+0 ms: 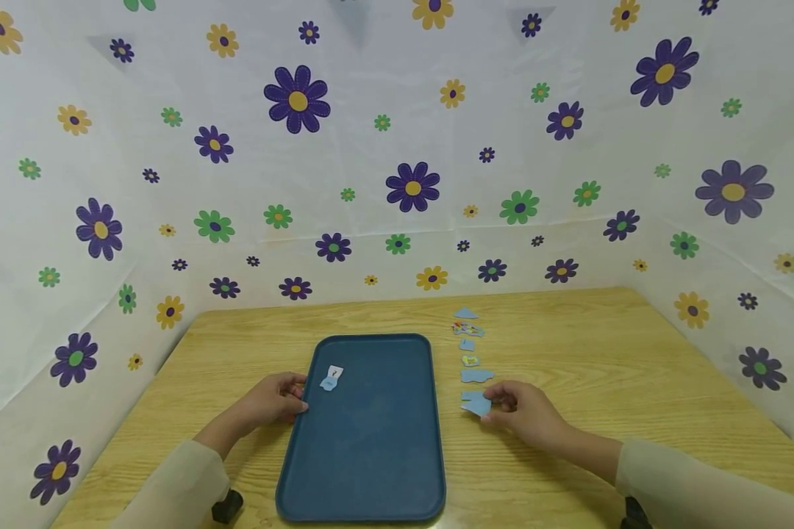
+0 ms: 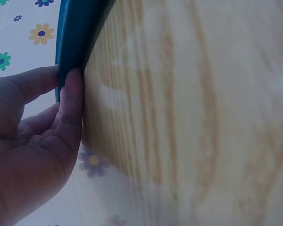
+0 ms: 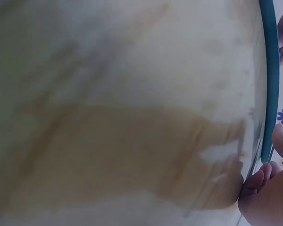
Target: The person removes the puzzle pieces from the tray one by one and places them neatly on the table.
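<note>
My left hand (image 1: 274, 400) pinches the left rim of a dark blue tray (image 1: 370, 455), its thumb and fingers on either side of the edge in the left wrist view. On the tray's upper left lies a small white and light-blue cutout (image 1: 331, 378). Right of the tray, my right hand (image 1: 529, 417) pinches the right edge of a light-blue notched piece (image 1: 479, 404) between thumb and fingers. That piece is at the near end of a column of flat pieces. In the right wrist view the right hand (image 3: 271, 193) shows only at the lower right, with most of the piece hidden.
Beyond the held piece are a long light-blue piece (image 1: 477, 375), a yellow-green one (image 1: 470, 361), a small blue one (image 1: 467, 344), a multicoloured one (image 1: 468, 329) and a blue triangle (image 1: 466, 314). They lie on a wooden table (image 1: 582, 353) against flower-printed cloth (image 1: 357, 162).
</note>
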The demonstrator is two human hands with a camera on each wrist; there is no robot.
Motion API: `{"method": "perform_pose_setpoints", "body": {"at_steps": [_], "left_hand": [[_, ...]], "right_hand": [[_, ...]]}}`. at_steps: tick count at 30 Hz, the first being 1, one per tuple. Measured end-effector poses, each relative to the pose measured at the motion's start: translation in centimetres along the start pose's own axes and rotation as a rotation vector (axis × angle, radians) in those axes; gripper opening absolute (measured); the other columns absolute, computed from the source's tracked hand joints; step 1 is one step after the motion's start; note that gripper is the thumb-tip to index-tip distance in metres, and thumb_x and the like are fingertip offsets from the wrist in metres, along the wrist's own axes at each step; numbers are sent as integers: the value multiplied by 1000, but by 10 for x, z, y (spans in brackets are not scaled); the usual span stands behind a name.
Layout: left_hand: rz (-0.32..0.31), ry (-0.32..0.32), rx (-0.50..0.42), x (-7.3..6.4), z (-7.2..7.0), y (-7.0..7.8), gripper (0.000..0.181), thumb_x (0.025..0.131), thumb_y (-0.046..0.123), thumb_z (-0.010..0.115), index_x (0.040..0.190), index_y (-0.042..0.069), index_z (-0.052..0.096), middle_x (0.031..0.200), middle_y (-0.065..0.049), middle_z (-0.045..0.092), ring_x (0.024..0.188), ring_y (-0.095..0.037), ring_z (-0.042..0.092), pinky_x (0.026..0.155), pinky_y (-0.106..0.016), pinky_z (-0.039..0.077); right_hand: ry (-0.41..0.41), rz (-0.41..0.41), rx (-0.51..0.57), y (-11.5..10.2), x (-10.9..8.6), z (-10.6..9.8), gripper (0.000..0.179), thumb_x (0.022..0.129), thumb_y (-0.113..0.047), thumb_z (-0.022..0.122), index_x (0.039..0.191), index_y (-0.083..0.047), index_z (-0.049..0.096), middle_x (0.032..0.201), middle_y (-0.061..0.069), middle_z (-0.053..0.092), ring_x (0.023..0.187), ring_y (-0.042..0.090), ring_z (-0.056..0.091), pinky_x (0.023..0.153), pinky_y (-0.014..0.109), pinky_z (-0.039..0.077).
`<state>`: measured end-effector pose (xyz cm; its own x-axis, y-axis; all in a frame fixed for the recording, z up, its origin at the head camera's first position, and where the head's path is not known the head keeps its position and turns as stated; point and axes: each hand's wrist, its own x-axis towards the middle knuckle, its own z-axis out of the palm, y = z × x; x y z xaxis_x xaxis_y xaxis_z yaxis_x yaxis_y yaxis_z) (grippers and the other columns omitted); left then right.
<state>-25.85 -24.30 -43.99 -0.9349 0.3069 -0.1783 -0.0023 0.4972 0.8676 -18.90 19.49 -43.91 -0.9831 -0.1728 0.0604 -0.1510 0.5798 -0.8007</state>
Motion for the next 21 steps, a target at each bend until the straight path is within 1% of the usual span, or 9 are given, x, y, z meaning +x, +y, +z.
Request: {"method": "perform_pose_setpoints", "body": {"at_steps": [7,13,21], "left_hand": [[-7,9,13,-1,0,2,49,86,0,67,132,-8,51,92,-11,55,80,-22,55,68,-34,53],[-7,5,20,-2,0,3,50,86,0,67,132,-8,50,92,-11,54,80,-22,55,68,-34,52],[-20,20,16,-2,1,3,49,86,-1,67,132,-7,51,91,-11,54,79,-22,54,67,-34,52]], "right_hand": [[45,32,-20,1,-5,0,34,77,-15,82,105,-1,68,94,0,65,77,15,51,66,25,45],[69,24,-18,1,-8,2,34,75,-11,83,103,1,68,87,1,63,72,15,48,60,24,42],[81,4,-22,5,-10,4,34,73,-15,84,99,0,67,85,1,61,71,16,47,60,25,42]]}}
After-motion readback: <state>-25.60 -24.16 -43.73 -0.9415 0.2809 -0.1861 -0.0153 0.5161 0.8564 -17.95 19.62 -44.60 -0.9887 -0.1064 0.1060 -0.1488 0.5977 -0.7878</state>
